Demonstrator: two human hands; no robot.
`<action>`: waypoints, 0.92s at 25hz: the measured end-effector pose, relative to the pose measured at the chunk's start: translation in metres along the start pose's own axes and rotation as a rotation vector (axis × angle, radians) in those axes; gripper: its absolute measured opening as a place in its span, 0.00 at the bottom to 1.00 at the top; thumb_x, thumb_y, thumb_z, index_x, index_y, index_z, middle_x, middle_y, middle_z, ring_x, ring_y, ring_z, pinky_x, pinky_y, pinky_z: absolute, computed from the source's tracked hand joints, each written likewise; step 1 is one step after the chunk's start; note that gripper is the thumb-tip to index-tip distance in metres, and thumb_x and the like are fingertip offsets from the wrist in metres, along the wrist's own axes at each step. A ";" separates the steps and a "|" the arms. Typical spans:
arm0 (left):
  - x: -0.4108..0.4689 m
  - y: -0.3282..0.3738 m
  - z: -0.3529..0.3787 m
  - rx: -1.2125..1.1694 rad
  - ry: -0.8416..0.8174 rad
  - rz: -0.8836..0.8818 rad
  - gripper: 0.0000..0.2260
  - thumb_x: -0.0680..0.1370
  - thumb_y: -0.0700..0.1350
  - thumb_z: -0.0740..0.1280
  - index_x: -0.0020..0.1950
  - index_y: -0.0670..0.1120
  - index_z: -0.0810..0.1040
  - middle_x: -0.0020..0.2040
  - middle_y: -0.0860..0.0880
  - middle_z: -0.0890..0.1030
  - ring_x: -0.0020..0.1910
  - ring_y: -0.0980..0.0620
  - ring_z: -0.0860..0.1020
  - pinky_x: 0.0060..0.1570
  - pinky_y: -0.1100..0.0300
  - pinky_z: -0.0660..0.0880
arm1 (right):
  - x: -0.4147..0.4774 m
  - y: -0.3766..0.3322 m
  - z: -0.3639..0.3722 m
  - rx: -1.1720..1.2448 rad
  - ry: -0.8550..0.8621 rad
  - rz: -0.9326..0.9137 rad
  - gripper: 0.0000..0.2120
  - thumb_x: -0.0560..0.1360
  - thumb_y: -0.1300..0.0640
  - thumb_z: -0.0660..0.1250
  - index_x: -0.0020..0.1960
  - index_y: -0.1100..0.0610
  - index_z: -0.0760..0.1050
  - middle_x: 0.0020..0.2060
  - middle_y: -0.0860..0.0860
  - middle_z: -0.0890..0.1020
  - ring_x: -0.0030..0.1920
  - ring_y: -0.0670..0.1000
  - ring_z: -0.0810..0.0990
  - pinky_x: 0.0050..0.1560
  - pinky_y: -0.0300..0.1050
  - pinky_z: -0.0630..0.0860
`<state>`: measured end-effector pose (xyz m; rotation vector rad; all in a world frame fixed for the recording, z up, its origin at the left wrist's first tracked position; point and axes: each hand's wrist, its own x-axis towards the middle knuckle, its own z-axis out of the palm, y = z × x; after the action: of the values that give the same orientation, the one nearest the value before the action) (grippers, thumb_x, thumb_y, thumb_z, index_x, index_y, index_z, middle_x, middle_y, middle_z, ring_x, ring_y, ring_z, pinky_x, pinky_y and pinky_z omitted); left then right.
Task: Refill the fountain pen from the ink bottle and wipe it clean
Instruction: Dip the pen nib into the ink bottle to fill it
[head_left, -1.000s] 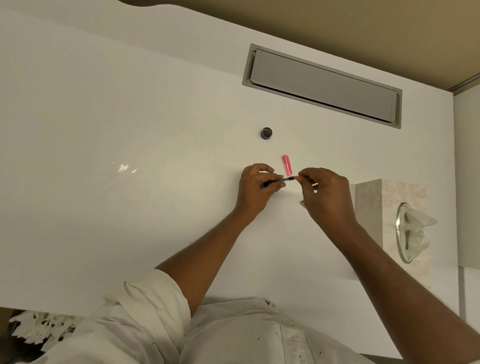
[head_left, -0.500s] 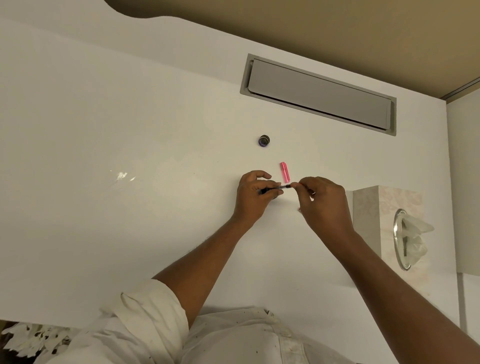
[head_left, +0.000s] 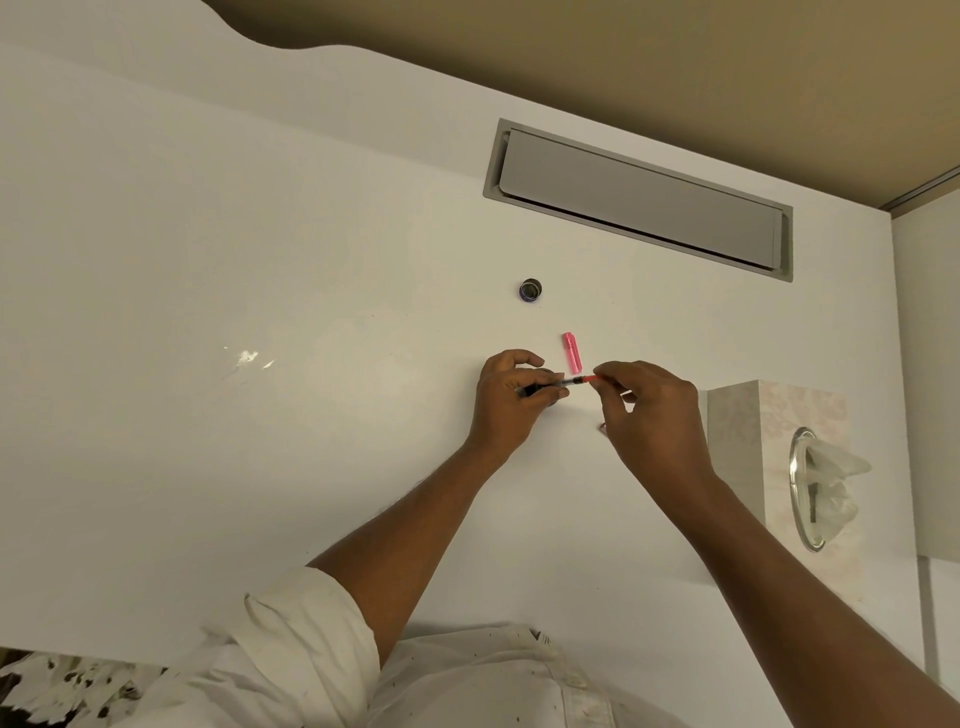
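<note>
Your left hand (head_left: 511, 397) and right hand (head_left: 649, 410) pinch the fountain pen (head_left: 563, 383); ink bottle (head_left: 530, 290), seemingly open, at 12 o'clock.

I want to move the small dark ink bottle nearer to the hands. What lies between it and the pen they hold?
In the head view, only the pink pen cap lies between the ink bottle and the pen; otherwise bare white desk.

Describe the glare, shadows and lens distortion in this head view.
Head view: warm, even light; a small glare patch on the white table left of the hands; only soft shadow under the right hand; wide-angle bending curves the table's far edge; the pen is small but fairly sharp.
</note>
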<state>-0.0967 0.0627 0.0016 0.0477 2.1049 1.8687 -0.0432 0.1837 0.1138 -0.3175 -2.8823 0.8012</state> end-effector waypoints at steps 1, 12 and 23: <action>0.000 0.000 0.000 -0.004 -0.002 -0.003 0.09 0.67 0.40 0.75 0.47 0.43 0.84 0.48 0.53 0.75 0.55 0.51 0.73 0.49 0.52 0.79 | 0.000 0.000 0.001 -0.004 -0.005 0.001 0.05 0.75 0.63 0.68 0.47 0.59 0.82 0.39 0.54 0.84 0.37 0.54 0.80 0.41 0.53 0.79; 0.000 0.000 0.000 0.012 -0.001 0.006 0.10 0.67 0.40 0.75 0.47 0.43 0.84 0.48 0.53 0.75 0.55 0.51 0.73 0.50 0.54 0.79 | -0.001 0.002 0.000 -0.033 0.003 0.014 0.04 0.75 0.61 0.68 0.44 0.59 0.81 0.35 0.53 0.82 0.36 0.52 0.78 0.38 0.49 0.76; 0.000 0.000 0.000 -0.030 -0.003 -0.021 0.09 0.67 0.40 0.75 0.47 0.43 0.84 0.47 0.54 0.75 0.56 0.49 0.74 0.49 0.48 0.79 | -0.003 -0.002 0.001 0.019 0.054 -0.011 0.05 0.73 0.64 0.70 0.48 0.60 0.82 0.40 0.55 0.85 0.38 0.53 0.81 0.41 0.49 0.79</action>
<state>-0.0967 0.0627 0.0020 0.0221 2.0666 1.8868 -0.0405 0.1808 0.1143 -0.3156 -2.8225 0.8049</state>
